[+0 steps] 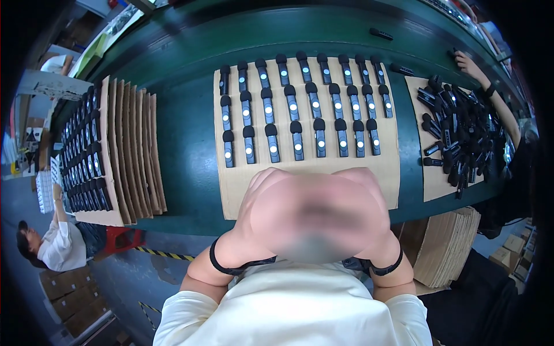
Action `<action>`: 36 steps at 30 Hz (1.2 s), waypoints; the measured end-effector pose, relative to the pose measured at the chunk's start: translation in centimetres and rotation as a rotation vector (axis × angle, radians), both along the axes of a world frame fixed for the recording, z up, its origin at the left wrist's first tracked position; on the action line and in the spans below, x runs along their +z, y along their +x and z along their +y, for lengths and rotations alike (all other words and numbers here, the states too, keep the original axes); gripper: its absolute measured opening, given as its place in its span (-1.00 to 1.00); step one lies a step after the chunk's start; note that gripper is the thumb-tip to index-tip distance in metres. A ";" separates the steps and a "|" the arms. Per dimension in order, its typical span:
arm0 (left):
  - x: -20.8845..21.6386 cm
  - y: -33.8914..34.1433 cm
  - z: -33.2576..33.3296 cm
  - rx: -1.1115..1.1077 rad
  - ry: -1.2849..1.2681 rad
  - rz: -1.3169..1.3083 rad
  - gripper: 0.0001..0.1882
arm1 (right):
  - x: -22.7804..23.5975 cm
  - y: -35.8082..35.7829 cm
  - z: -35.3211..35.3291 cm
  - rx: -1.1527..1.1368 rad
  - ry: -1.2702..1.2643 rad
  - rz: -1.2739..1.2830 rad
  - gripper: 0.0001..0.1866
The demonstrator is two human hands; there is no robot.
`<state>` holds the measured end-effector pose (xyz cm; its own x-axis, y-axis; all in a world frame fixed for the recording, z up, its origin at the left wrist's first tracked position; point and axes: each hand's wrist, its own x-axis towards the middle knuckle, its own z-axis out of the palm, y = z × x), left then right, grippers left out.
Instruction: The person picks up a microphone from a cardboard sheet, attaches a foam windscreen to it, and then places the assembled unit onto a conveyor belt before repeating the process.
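On a cardboard sheet [234, 199] before me lie three rows of small black microphones [298, 144] with dark foam tops, each bearing a round pale spot. At the sheet's near edge are my left hand [254, 193] and my right hand [372, 187], close together. A blurred patch covers most of both, so their fingers and anything between them are hidden. The near row of microphones lies just beyond my hands. Black bands circle both wrists.
At left, cardboard sheets [135, 150] stand stacked beside more rows of microphones [86, 155]. A loose microphone heap [456, 132] lies at right, near another person's hand [470, 66]. Someone sits lower left [60, 248]. More cardboard [447, 248] is stacked below the green table [187, 144].
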<state>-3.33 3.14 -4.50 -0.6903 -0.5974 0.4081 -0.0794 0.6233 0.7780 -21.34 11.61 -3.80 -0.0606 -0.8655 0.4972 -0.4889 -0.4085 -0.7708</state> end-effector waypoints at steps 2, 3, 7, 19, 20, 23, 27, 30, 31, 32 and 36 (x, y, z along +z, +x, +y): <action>0.0 -0.1 0.1 -0.004 -0.005 -0.018 -0.64 | -0.1 -0.3 0.0 0.055 -0.062 0.181 -0.63; 0.1 -0.2 0.1 -0.002 -0.010 -0.040 -0.65 | -0.1 -0.5 0.1 0.045 -0.061 0.188 -0.63; 0.5 0.3 -0.6 0.030 0.008 -0.069 -0.68 | -0.3 -2.2 0.5 0.033 -0.002 0.101 -0.64; -0.1 4.6 -3.4 0.250 0.049 -0.083 -0.77 | -2.4 -11.9 2.8 -0.307 0.117 0.551 -0.74; -0.2 4.9 -3.5 0.275 0.056 -0.083 -0.77 | -2.6 -11.9 3.1 -0.264 0.159 0.596 -0.75; -0.3 5.4 -3.8 0.303 0.054 -0.088 -0.78 | -3.0 -12.0 3.4 -0.211 0.213 0.651 -0.76; -0.4 5.5 -4.2 0.324 0.044 -0.089 -0.79 | -3.3 -12.2 2.8 -0.204 0.217 0.672 -0.77; -0.3 5.4 -4.5 0.328 0.037 -0.082 -0.79 | -3.4 -12.5 1.7 -0.222 0.181 0.684 -0.79; -0.3 5.4 -4.5 0.330 0.036 -0.079 -0.80 | -3.4 -12.6 1.5 -0.224 0.188 0.680 -0.79; -0.2 5.4 -4.6 0.334 0.035 -0.076 -0.80 | -3.4 -12.7 1.2 -0.225 0.193 0.676 -0.79; -0.3 5.6 -4.8 0.342 0.018 -0.073 -0.81 | -3.5 -13.1 0.8 -0.222 0.202 0.674 -0.79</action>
<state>2.25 -1.65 -4.81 -0.4760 -0.8057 0.3524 -0.3370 0.5372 0.7732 -34.39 12.39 -7.29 0.0173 -0.9469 0.3210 -0.9376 -0.1268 -0.3236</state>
